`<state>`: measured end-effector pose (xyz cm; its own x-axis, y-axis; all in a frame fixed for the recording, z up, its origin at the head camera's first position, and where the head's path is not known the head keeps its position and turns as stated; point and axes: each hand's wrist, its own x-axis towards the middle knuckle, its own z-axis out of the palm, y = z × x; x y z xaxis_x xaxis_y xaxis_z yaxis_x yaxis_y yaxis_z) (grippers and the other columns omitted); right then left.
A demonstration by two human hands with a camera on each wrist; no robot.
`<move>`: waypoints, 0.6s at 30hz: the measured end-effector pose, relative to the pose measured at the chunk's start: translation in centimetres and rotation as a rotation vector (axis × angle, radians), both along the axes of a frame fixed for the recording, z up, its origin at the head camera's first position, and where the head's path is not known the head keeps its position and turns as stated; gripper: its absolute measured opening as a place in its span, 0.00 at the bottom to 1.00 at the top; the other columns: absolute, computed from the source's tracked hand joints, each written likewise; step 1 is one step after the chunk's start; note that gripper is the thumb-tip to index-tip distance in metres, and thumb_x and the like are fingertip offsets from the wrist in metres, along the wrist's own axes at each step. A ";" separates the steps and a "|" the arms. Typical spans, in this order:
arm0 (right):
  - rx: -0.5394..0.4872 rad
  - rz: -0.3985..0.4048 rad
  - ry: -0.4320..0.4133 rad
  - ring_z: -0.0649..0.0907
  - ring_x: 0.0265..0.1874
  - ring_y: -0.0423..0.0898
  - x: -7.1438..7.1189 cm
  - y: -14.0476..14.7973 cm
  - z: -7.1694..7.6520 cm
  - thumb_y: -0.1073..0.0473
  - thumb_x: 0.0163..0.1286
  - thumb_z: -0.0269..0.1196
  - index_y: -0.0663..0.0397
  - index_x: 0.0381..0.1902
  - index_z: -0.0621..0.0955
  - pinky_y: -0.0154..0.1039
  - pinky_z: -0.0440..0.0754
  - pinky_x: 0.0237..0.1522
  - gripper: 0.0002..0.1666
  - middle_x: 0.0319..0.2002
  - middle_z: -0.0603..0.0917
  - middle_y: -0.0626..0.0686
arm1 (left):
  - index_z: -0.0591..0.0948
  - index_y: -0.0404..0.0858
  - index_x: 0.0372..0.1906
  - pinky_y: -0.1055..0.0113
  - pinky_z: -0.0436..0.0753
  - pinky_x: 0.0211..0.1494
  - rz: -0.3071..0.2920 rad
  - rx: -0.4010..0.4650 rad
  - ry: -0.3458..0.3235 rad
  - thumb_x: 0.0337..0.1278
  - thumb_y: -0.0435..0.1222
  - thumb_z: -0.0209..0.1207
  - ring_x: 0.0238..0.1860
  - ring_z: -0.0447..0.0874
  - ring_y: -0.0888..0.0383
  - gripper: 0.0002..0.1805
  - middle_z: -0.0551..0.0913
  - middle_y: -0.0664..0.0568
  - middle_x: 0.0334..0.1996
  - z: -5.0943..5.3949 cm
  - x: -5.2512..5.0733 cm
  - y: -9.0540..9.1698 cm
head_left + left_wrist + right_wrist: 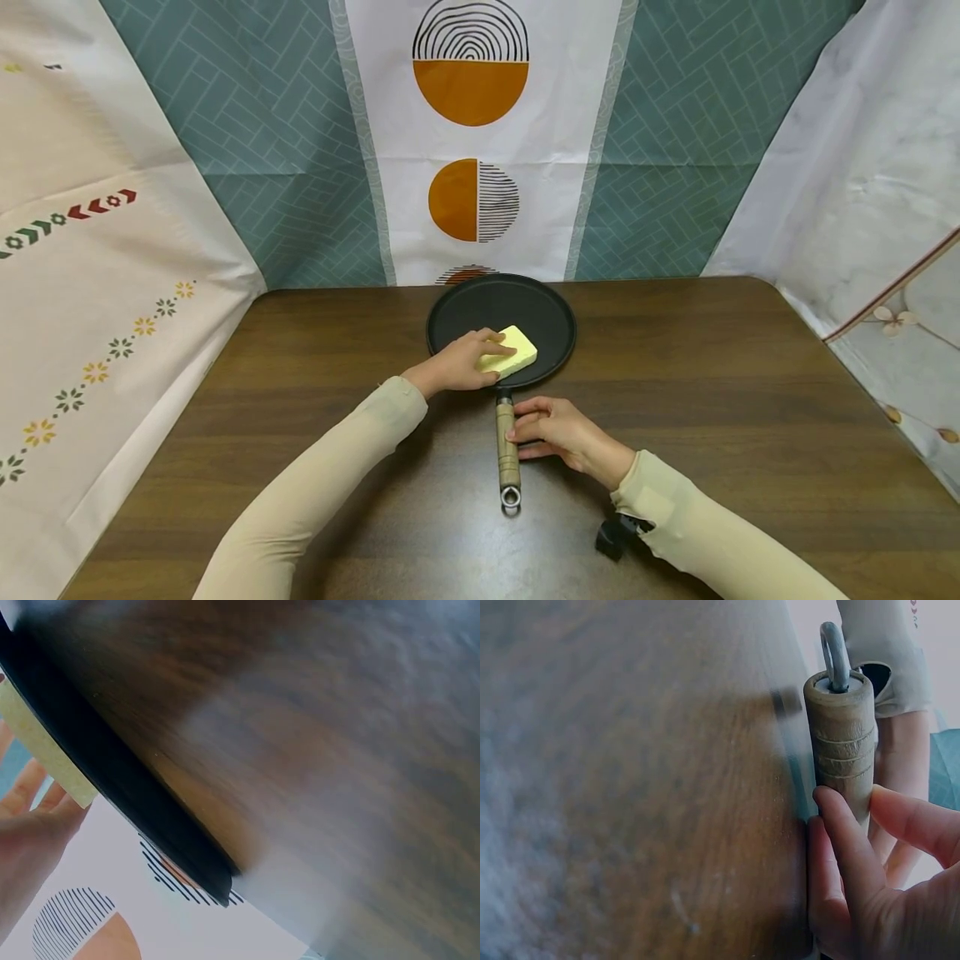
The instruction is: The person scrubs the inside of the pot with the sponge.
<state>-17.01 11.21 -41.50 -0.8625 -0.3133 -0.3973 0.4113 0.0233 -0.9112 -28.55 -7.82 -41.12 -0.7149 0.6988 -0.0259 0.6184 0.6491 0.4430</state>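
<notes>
A round, shallow black frying pan (480,304) lies on the wooden table, its wooden handle (507,467) pointing toward me and ending in a metal ring. My left hand (467,361) holds a pale yellow sponge (519,350) against the lower part of the pan's surface, fingers over it and thumb at its near edge. The left wrist view catches the sponge (52,754) beside the pan's dark rim (142,780). With thumb and fingertips, my right hand (558,433) pinches the handle from its right side. In the right wrist view the fingers (847,840) touch the handle (842,750).
The brown wooden table (712,375) extends on both sides of the pan. A patterned cloth (480,142) hangs at the back edge, with a pale cloth (112,333) at the left. A small black device (618,536) sits under my right wrist.
</notes>
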 end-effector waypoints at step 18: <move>0.012 0.007 -0.004 0.83 0.32 0.46 0.0 0.0 0.0 0.73 0.60 0.64 0.75 0.57 0.69 0.48 0.84 0.39 0.28 0.39 0.81 0.59 | 0.73 0.46 0.66 0.51 0.65 0.67 -0.057 -0.003 0.006 0.62 0.38 0.60 0.69 0.61 0.44 0.27 0.63 0.45 0.70 0.0 0.1 2.1</move>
